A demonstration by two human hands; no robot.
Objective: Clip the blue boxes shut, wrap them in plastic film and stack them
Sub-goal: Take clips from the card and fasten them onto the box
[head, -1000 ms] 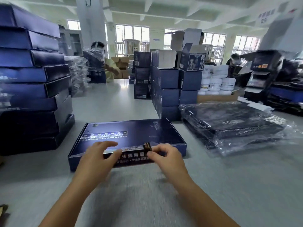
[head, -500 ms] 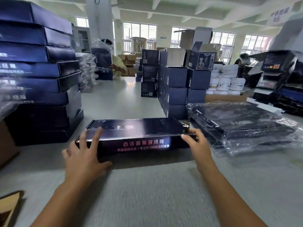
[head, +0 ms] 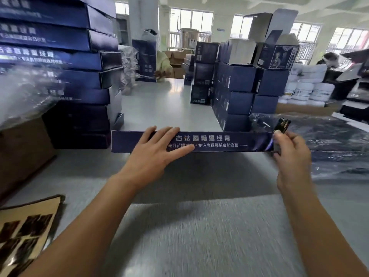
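Being steadied by the flat, straight-fingered left hand (head: 153, 156), the blue box (head: 249, 141) should be closed squarely with the clip (head: 282, 125) pinched in the right hand (head: 292, 156).

Head-worn view, forward-down (close range)

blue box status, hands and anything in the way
Left hand flat on blue box front side. Right hand pinches dark clip at its right end. Film-wrapped boxes crowd that end.
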